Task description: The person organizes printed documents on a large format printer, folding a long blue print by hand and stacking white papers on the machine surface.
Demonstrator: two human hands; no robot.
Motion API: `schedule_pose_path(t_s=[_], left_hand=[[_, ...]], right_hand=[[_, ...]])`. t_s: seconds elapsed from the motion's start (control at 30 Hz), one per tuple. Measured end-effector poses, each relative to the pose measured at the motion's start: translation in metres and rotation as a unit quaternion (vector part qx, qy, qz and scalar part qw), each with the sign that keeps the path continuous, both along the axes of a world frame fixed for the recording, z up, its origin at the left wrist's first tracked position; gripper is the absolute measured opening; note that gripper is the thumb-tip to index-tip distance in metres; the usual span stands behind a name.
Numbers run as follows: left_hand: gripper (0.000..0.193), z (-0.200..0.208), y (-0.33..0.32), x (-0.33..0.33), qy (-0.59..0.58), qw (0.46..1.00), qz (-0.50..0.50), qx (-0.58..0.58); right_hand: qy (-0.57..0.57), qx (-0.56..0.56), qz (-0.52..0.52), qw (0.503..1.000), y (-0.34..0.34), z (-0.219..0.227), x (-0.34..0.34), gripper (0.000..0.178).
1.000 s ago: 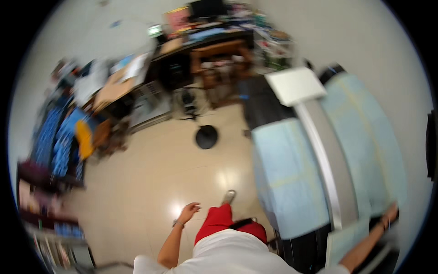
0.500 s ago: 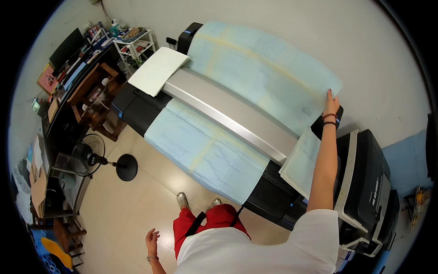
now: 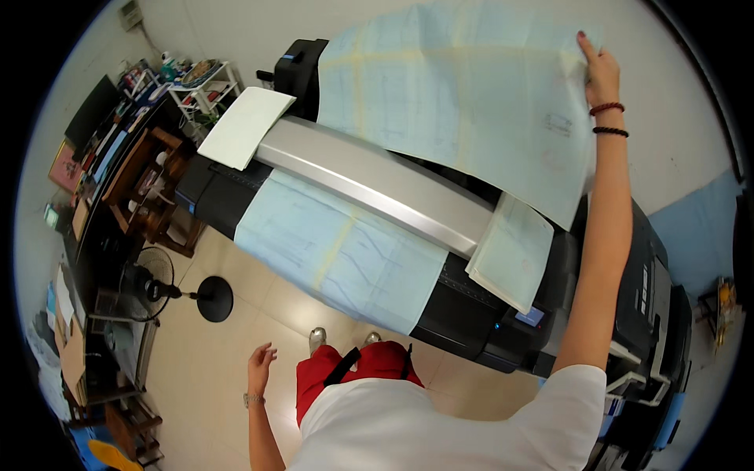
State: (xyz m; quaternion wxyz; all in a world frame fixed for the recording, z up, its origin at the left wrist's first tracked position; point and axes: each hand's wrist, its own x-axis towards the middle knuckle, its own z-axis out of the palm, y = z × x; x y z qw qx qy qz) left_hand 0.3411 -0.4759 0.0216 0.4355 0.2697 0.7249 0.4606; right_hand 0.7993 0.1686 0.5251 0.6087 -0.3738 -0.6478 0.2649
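A large light-blue drawing sheet (image 3: pixel 455 94) with yellowish bands stands up behind the silver cover of a wide-format plotter (image 3: pixel 377 184). My right hand (image 3: pixel 602 74) grips its far right edge, thumb in front, fingers mostly hidden; the sheet's near edge is raised off the machine at that end. A light-blue sheet (image 3: pixel 345 251) also hangs over the machine's front; whether it is the same piece is hidden under the cover. My left hand (image 3: pixel 260 369) hangs over the floor at my left, fingers slightly curled and apart, holding nothing.
White papers (image 3: pixel 246 125) lie on the cover's left end, and a stack of folded drawings (image 3: pixel 514 255) on its right. A black floor fan (image 3: pixel 212 298) stands at left, near a wooden chair (image 3: pixel 157 192). A bulky black machine (image 3: pixel 648 275) borders the right.
My right hand has lifted the sheet's right edge up and away from the cover, baring a dark gap below. My left hand has risen slightly at my side.
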Motion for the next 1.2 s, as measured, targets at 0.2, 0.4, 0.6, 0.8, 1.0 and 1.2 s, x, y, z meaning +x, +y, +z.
schedule_pose_path(t_s=[0.2,0.4,0.6,0.8,1.0,1.2], left_hand=[[0.03,0.023,0.123,0.016,-0.05,0.983,-0.156,0.087],[0.048,0.08,0.204,0.075,-0.154,0.92,-0.343,0.109],[0.083,0.127,0.234,0.098,-0.348,0.851,-0.376,0.115],[0.058,0.102,0.241,0.088,-0.31,0.926,-0.21,0.051],[0.028,0.079,0.245,0.029,-0.212,0.962,-0.108,0.131],[0.036,0.063,0.224,-0.006,-0.234,0.968,-0.087,0.021]], right_hand=[[0.166,-0.074,-0.024,0.983,-0.068,0.006,0.124,0.036],[0.209,-0.143,-0.154,0.955,-0.221,-0.135,0.198,0.039],[0.236,-0.203,-0.178,0.934,-0.347,-0.263,0.14,0.03],[0.232,-0.367,-0.142,0.89,-0.431,-0.333,0.063,0.026],[0.353,-0.365,-0.184,0.842,-0.467,-0.374,0.028,0.063],[-0.042,-0.396,-0.272,0.876,-0.456,-0.413,0.003,0.07]])
